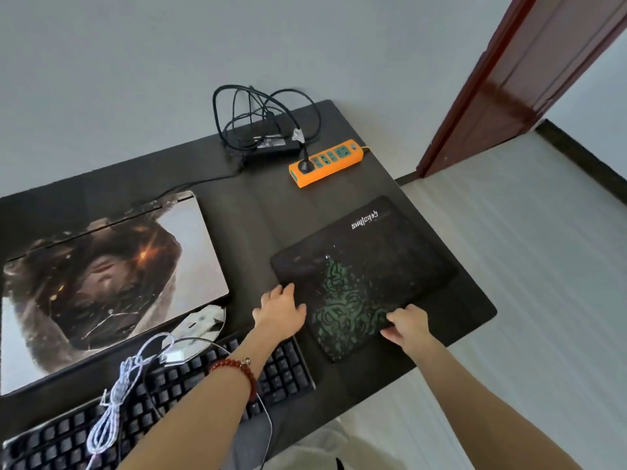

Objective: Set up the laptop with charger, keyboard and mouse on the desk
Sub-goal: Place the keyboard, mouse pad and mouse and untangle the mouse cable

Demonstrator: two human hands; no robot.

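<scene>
Both hands down on the mouse pad [366,266] at the right end of the dark counter [251,212]: left hand [281,312] laid flat with straight fingers on its near-left corner, right hand [409,325] pinching the near edge, thumb on top, fingers curled under as far as can be told. Thin, limp cloth-and-rubber sheet, light, grippy underneath; likely to drag rather than slide, so best lifted slightly at an edge or corner and smoothed flat afterwards. Closed laptop [112,283] lying left of the pad, lid printed with artwork; rigid, fairly heavy, smooth-skinned, better taken by both side edges than by the lid. Charger brick [268,144] at the far edge under a tangle of springy black cable, plug seated in the orange power strip [327,161]; dense block, cable prone to snagging. Pale mouse [200,325] between laptop and black keyboard [176,391], its braided cord [112,401] bundled across the keys; small, light, slick shell. Keyboard long and stiff, best held at both ends
</scene>
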